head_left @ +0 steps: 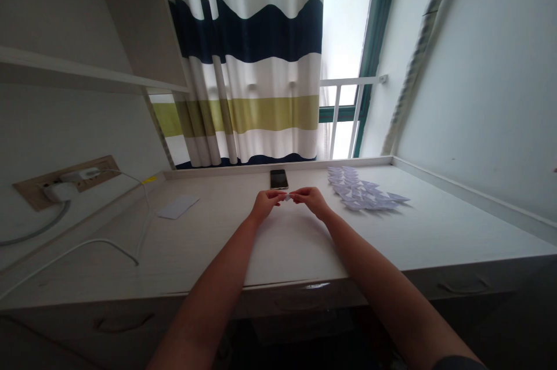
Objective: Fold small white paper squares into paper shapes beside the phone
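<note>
Both arms reach out over the white desk [296,242], and the fingers meet near its middle. My left hand [266,204] pinches one side of a small piece of white paper [288,197]. On the other side of that piece, my right hand [311,199] pinches it between thumb and fingers. The paper is mostly covered by my fingertips, so its folded shape is hard to make out. Just beyond my hands lies a dark smartphone [279,178]. Over to the right, several folded white paper pieces [363,190] with pointed ends are laid out in rows.
Flat white paper [177,206] lies on the left. A white cable [145,225] runs from a charger [82,174] in the wall socket across the desk's left side. A raised rim [226,170] edges the back, below a striped curtain [261,33]. Drawers sit under the front edge.
</note>
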`<state>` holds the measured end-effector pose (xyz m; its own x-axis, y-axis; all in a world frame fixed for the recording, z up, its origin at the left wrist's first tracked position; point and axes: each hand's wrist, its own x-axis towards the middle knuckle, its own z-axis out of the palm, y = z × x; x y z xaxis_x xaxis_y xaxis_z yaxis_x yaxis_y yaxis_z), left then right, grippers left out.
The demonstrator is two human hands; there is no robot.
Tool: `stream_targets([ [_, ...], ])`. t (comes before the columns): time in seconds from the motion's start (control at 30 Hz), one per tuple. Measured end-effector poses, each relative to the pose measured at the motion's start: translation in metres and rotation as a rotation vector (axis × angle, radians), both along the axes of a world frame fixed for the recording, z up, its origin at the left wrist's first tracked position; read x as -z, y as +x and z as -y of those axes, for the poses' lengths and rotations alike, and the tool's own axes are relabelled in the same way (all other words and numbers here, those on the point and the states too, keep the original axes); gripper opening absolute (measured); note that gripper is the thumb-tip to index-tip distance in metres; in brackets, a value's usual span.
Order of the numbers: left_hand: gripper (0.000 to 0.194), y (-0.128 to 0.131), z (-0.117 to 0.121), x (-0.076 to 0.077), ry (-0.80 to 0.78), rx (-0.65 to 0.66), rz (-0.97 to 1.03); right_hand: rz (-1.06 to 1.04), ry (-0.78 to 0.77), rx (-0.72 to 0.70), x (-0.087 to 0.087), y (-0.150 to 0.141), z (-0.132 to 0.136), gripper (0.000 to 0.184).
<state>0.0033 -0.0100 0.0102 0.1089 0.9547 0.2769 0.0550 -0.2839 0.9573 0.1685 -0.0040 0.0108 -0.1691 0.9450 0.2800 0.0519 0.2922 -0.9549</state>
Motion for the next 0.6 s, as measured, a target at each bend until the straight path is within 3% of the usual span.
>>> stream_targets([
  [0.6,0.030,0.0013,0.0006,0.0001,0.028,0.047,0.017,-0.113,-0.050,-0.042,-0.0004,-0.0006,-0.0002,0.027],
])
